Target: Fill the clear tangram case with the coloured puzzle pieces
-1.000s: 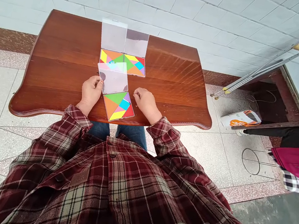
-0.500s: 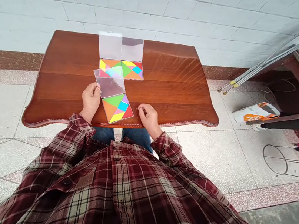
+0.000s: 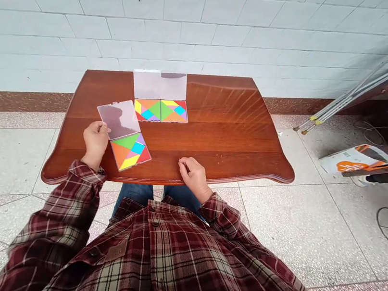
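Head view, looking down. The left hand (image 3: 94, 144) pinches the bottom edge of a clear plastic lid (image 3: 119, 119), with the thumb on top and the fingers bent. This lid is hinged to a flat puzzle case (image 3: 130, 151), and the two lie slanted on the table. Bright tangram pieces (image 3: 129, 149) in orange, green, blue, yellow and red fill the case. The case is near the front edge of a shiny wooden table (image 3: 219, 120), left of the middle.

The right hand (image 3: 194, 174) rests by the front edge, right of the middle. Its fingers curl in and pinch close, and nothing shows in them.

A second puzzle case (image 3: 161, 110) lies open toward the back edge, with its own colored pieces. Its clear cover (image 3: 159, 86) lies flat behind it, close to the back edge. The corner of the held lid sits just beside this second case.
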`<state>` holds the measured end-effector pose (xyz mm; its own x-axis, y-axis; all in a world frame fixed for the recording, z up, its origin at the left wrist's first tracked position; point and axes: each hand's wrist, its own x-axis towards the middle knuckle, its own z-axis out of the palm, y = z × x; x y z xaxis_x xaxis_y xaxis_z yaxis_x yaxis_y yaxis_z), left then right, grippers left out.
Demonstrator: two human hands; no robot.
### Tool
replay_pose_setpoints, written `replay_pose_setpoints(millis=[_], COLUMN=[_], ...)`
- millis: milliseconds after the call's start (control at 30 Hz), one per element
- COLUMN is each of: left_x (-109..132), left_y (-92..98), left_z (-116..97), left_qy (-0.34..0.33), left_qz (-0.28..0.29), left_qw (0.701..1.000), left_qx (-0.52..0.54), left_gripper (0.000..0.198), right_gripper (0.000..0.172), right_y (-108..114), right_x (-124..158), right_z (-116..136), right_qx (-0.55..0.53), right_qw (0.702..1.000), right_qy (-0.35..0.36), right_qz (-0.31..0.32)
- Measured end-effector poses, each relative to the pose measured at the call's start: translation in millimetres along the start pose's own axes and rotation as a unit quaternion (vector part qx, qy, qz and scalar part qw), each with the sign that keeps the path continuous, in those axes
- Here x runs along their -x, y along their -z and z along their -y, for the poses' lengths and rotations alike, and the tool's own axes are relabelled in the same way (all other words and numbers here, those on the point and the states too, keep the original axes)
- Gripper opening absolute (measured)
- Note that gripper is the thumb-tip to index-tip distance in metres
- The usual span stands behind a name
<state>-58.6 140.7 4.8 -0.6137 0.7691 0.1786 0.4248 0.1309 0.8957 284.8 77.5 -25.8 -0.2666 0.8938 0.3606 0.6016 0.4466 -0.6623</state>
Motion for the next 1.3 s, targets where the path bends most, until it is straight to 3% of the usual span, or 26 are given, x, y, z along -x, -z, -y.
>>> replay_pose_setpoints(millis=[100, 200, 300, 500, 700, 933, 1300], left_x=[-43, -87, -122, -160, -168, -166, -169], left_y=[14.9, 15.2, 0.7, -41.6, -59.0, -64.9, -70.9], left_z=[8, 13, 11, 6, 7, 11, 10], left_qy=[0.001, 0.023, 0.035, 0.024, -0.014, -0.028, -0.031], left_qz=[-0.036, -0.067, -0.078, -0.023, 0.024, 0.022, 0.043], left_qw=[0.999, 0.997, 0.996, 0.999, 1.000, 0.999, 0.999], left_qx=[-0.028, -0.007, 0.006, -0.001, 0.003, 0.001, -0.010], left_gripper=[0.007, 0.005, 0.007, 0.008, 0.018, 0.021, 0.041], right_gripper=[0.021, 0.020, 0.018, 0.014, 0.014, 0.014, 0.014], right_y=[3, 6, 8, 9, 12, 16, 17], right_x=[2, 4, 6, 10, 10, 11, 10], right_z=[3, 6, 7, 6, 11, 13, 12], right_qx=[-0.006, -0.009, -0.011, -0.012, -0.016, -0.010, 0.003], right_qw=[1.000, 1.000, 1.000, 1.000, 1.000, 0.998, 0.998], right_qy=[0.007, 0.014, 0.015, -0.007, -0.019, -0.058, -0.057], right_qz=[0.002, 0.004, 0.006, -0.005, -0.015, 0.003, 0.002])
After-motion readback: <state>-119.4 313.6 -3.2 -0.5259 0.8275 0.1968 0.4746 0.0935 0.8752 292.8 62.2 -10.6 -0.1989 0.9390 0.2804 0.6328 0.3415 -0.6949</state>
